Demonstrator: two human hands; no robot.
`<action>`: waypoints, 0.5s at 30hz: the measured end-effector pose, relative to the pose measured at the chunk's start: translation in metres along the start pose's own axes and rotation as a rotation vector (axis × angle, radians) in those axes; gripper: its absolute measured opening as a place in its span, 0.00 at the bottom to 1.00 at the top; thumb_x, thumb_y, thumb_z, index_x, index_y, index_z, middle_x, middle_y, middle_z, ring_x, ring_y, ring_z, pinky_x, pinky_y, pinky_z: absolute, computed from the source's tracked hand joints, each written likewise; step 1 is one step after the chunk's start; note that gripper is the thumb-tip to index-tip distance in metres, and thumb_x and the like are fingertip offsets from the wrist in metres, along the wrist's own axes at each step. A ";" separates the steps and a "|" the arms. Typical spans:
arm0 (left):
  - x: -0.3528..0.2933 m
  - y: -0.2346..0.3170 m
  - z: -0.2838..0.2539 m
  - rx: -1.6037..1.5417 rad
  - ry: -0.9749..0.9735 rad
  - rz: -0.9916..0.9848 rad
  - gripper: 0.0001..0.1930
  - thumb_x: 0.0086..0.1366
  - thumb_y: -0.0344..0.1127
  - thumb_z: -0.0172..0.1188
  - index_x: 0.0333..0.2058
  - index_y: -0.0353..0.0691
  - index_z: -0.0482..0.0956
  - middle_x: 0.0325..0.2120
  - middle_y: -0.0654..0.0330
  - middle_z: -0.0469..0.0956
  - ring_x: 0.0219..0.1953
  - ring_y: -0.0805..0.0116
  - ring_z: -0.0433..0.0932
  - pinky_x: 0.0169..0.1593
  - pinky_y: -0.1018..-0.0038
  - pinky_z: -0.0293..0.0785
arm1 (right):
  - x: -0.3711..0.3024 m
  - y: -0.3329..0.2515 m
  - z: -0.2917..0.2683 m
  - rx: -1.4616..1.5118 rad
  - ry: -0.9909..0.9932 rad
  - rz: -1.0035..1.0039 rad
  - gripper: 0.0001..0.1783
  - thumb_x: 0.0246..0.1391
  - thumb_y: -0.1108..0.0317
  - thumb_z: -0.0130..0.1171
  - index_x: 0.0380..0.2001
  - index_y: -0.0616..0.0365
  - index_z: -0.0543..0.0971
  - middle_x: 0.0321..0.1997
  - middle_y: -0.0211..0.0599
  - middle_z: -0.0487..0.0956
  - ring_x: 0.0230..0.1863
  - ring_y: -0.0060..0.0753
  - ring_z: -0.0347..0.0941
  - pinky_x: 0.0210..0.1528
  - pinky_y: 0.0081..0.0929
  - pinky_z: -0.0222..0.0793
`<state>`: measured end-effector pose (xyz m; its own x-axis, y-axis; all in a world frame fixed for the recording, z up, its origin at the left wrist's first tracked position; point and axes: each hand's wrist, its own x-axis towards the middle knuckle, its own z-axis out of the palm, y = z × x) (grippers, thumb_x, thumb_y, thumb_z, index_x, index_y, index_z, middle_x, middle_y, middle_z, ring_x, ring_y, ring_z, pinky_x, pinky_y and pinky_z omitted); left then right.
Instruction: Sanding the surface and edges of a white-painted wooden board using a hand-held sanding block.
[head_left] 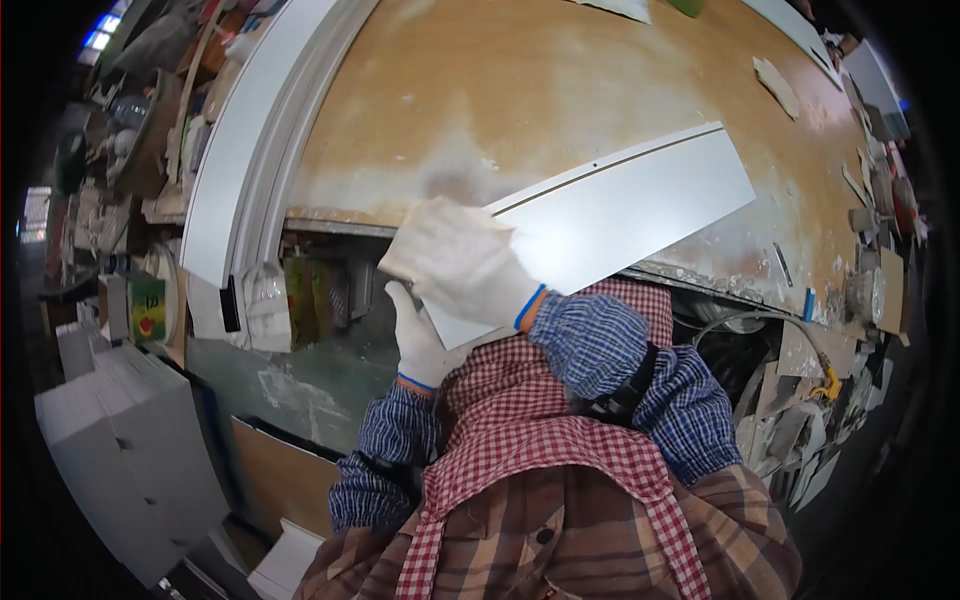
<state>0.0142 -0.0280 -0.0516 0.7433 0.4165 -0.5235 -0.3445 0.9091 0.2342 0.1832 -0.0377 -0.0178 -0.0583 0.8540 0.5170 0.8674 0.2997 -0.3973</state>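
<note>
The long white panel (630, 215) looks smooth, glossy and grooved.

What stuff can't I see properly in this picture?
All in the head view:
- Right hand: blurred, so I can't tell what its fingers grip.
- Left hand: most fingers are hidden by the white panel.
- The panel's far left part: covered by the right hand.
- Green thing: cut off by the upper edge, so its whole shape is missing.
</note>
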 end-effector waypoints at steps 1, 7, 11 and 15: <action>0.001 -0.003 -0.008 -0.015 -0.002 0.007 0.49 0.69 0.78 0.40 0.73 0.42 0.56 0.71 0.48 0.60 0.71 0.41 0.62 0.68 0.44 0.66 | -0.009 -0.015 0.017 0.008 -0.036 -0.056 0.25 0.50 0.59 0.62 0.53 0.50 0.79 0.53 0.40 0.78 0.65 0.48 0.68 0.72 0.48 0.59; 0.023 -0.002 -0.050 -0.361 -0.319 -0.068 0.55 0.66 0.81 0.40 0.74 0.39 0.51 0.73 0.44 0.56 0.71 0.43 0.62 0.71 0.44 0.60 | -0.090 -0.026 -0.060 0.360 -0.487 -0.162 0.24 0.63 0.58 0.59 0.61 0.48 0.78 0.67 0.41 0.75 0.73 0.43 0.65 0.75 0.43 0.57; 0.011 0.007 -0.027 -0.200 -0.405 -0.008 0.60 0.64 0.84 0.31 0.74 0.32 0.49 0.73 0.41 0.55 0.72 0.37 0.58 0.71 0.38 0.58 | -0.111 0.005 -0.180 0.396 -0.279 0.513 0.21 0.70 0.67 0.53 0.61 0.66 0.77 0.61 0.50 0.81 0.63 0.46 0.77 0.66 0.34 0.71; 0.019 0.010 0.001 -0.010 -0.315 0.147 0.45 0.75 0.67 0.40 0.72 0.29 0.51 0.70 0.38 0.58 0.71 0.38 0.61 0.69 0.40 0.66 | -0.112 0.036 -0.217 -0.379 -0.032 0.531 0.24 0.72 0.65 0.51 0.65 0.67 0.73 0.63 0.55 0.78 0.64 0.49 0.75 0.69 0.43 0.68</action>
<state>0.0253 -0.0105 -0.0588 0.8251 0.5260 -0.2062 -0.4654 0.8397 0.2799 0.3281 -0.2150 0.0741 0.4167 0.8585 0.2988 0.8959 -0.3322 -0.2949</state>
